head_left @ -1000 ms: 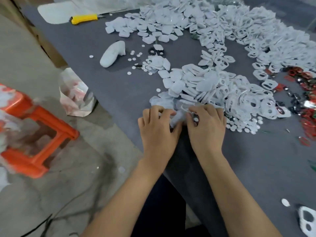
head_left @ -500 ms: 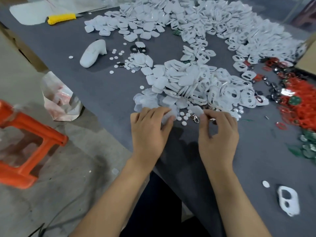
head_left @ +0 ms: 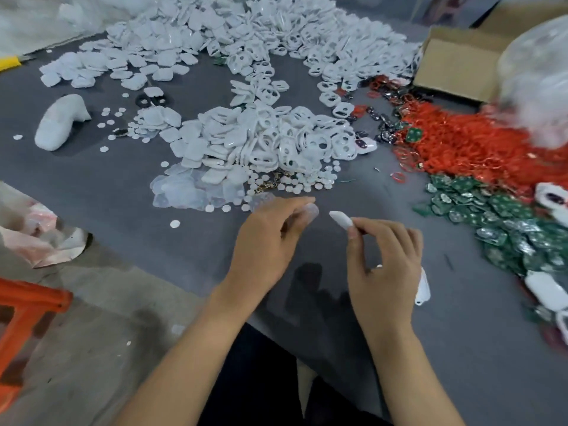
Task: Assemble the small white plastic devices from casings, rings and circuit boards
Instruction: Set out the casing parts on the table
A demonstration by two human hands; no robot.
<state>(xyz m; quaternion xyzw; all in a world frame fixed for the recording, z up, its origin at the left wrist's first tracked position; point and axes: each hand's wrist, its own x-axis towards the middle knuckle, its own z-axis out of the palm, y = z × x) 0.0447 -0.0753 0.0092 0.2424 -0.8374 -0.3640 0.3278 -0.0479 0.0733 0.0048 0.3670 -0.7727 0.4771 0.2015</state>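
My left hand [head_left: 270, 238] pinches a thin translucent piece [head_left: 309, 212] at its fingertips, just above the grey table [head_left: 368, 318]. A little to its right, my right hand [head_left: 384, 259] pinches a small white casing piece [head_left: 340, 219] between thumb and fingers. The two pieces are a small gap apart. Behind the hands lies a heap of white casings [head_left: 270, 139] with small white discs [head_left: 289, 184] and translucent films [head_left: 184, 192] at its near edge. Red rings [head_left: 467, 142] and green circuit boards [head_left: 498, 222] lie to the right.
A white casing [head_left: 422, 287] lies by my right wrist, and finished white devices [head_left: 544, 290] sit at the right edge. A cardboard box [head_left: 461, 66] and a clear bag [head_left: 541, 78] stand at the back right. An orange stool [head_left: 24, 312] is on the floor left.
Both hands have pulled back from the casing heap toward me and lifted apart, each now pinching a small piece. The view has swung right, bringing rings, boards and box into sight.
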